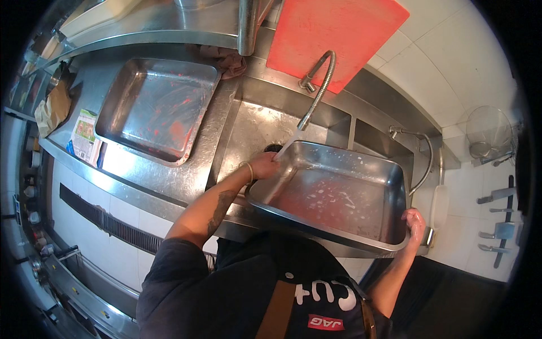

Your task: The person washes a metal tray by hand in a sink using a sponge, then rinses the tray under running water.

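Observation:
A deep stainless-steel pan [334, 199] with reddish, sudsy liquid inside lies tilted across the front of the sink [250, 123]. My right hand [415, 224], wet, is closed around its right rim. At the pan's left end is my left hand [266, 165], under the water stream from a flexible faucet spout [315, 104]; what its fingers hold, if anything, is hidden. A round black object [273, 148] shows just behind that hand. A second steel pan [165, 110], smeared with red residue, rests on the counter to the left.
Behind the faucet a red cutting board [330, 38] leans on the wall. A second faucet [423, 144] stands at the right. Left of the second pan lie a printed packet [84, 137] and a paper bag [55, 108]. Knives [504, 193] hang on the right wall. A steel shelf [169, 36] overhangs the counter.

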